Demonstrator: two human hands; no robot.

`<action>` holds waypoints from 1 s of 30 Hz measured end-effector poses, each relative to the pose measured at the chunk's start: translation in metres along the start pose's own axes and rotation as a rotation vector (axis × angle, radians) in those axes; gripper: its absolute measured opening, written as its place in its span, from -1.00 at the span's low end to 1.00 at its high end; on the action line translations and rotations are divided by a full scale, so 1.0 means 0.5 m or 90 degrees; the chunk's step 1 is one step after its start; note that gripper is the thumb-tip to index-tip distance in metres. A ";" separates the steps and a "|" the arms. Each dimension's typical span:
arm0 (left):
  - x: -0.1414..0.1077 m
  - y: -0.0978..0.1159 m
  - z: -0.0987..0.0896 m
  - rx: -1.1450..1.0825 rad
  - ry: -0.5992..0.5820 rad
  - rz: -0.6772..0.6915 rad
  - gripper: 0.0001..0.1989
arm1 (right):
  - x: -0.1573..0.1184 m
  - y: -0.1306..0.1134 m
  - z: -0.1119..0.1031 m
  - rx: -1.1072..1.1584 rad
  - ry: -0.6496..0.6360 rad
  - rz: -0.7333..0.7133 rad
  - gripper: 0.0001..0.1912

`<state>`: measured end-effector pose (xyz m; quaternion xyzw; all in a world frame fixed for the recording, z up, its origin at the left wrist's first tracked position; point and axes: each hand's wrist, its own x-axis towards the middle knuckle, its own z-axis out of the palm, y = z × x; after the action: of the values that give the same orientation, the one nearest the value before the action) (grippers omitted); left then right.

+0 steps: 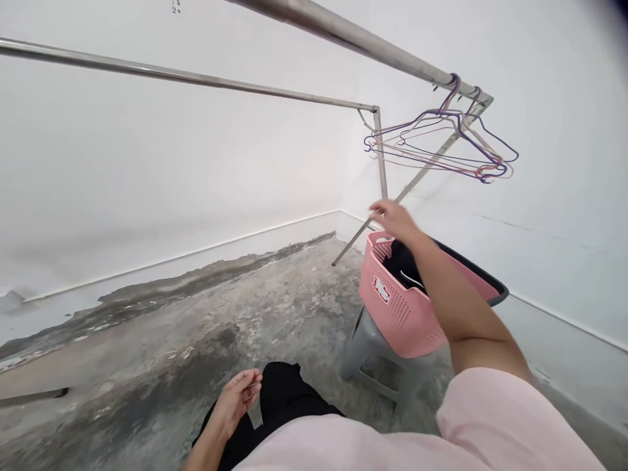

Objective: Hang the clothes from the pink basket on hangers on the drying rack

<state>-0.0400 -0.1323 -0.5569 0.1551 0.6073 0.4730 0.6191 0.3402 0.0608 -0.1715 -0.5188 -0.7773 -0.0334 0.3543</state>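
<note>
My right hand (395, 219), slightly blurred, is raised above the far end of a pink plastic laundry basket (402, 320). Its fingers are loosely bent and apart, and nothing shows in them. Dark cloth (400, 261) lies inside the basket, partly hidden by my forearm. Up and to the right of this hand, several purple, pink and pale wire hangers (441, 154) hang from a metal rail (373, 49). Low in front of my body, beside my black-clad leg, is my left hand (238, 396). Its fingers curl loosely with no object visible in them.
A grey plastic stool (370, 350) supports the basket. Behind the first rail runs a second metal rail (196, 77), with slanted legs (360, 242) reaching the stained concrete floor (284, 307). White walls (196, 157) meet at the corner. A dark-tipped bar (36, 396) lies low at left.
</note>
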 end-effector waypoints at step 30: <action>0.000 -0.015 -0.103 -0.340 0.165 -0.044 -0.89 | 0.161 0.165 -0.249 -0.309 0.392 0.335 -0.60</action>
<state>-0.0834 -0.1561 -0.5737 -0.0955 0.5402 0.6105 0.5713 0.4559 0.1097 -0.0576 -0.7321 -0.4478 -0.2753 0.4332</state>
